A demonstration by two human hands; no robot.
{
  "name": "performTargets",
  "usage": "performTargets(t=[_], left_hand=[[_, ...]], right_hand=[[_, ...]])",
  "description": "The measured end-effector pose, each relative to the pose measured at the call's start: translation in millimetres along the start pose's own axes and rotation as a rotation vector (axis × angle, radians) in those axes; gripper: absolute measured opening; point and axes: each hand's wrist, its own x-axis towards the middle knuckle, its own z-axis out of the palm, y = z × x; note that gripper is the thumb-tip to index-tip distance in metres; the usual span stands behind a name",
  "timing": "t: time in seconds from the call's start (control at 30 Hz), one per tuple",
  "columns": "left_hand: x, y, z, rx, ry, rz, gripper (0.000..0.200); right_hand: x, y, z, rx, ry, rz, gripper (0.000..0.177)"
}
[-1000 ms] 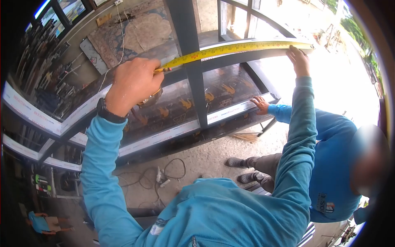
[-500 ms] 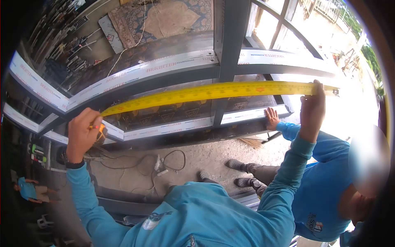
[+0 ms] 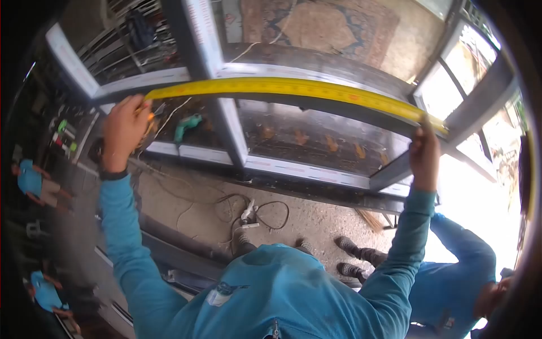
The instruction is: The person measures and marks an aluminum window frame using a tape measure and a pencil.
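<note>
A yellow tape measure (image 3: pixel 271 86) stretches between my two hands, its blade bowed slightly upward over a dark aluminium frame (image 3: pixel 339 120). My left hand (image 3: pixel 124 130) is closed around the tape's case, of which only a bit of orange shows past the fingers. At the other end, my right hand (image 3: pixel 425 148) pinches the blade close to its tip, near a frame corner. White printed protective film (image 3: pixel 307 169) covers faces of the frame bars. Below the blade, a green power drill (image 3: pixel 187 127) lies on the dark surface within the frame.
A co-worker in blue (image 3: pixel 451 277) is at my right. Cables and a white power strip (image 3: pixel 248 213) lie on the floor below the frame. A patterned rug (image 3: pixel 316 25) is beyond it. Two more people (image 3: pixel 34 181) appear at far left. A broom head (image 3: pixel 370 219) rests near the frame's leg.
My view and both hands have shifted along the frame to the left. The blade is still stretched between my hands. The co-worker's hand no longer shows on the frame; the drill has come into view.
</note>
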Motion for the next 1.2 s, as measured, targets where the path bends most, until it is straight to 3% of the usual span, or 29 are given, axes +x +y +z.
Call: performTargets(t=[0.23, 0.6, 0.83, 0.9, 0.93, 0.97, 1.03, 1.2], left_hand=[[45, -33, 54, -0.141, 0.031, 0.165, 0.017], [51, -48, 52, -0.250, 0.004, 0.276, 0.018], [46, -60, 51, -0.323, -0.137, 0.394, 0.018], [25, -68, 49, -0.514, -0.314, 0.511, 0.020], [7, -67, 52, -0.561, -0.305, 0.548, 0.021], [-13, -65, 64, -0.653, -0.345, 0.532, 0.021], [-52, -54, 75, -0.732, -0.248, 0.519, 0.017], [-107, -44, 95, -1.113, -0.156, 0.276, 0.019]], right_hand=[[26, 9, -26, 0.091, 0.089, -0.097, 0.018], [9, 3, 5, 0.072, 0.212, -0.104, 0.016], [5, 3, 16, 0.101, 0.254, -0.197, 0.028], [-15, -7, 52, 0.095, 0.204, -0.313, 0.019], [-42, -13, 103, -0.013, 0.221, -0.373, 0.020], [-43, -8, 112, -0.045, 0.080, -0.440, 0.025], [-104, -3, 221, -0.247, 0.188, -0.381, 0.033], [-156, 60, 329, -0.582, -0.516, -0.493, 0.045]])
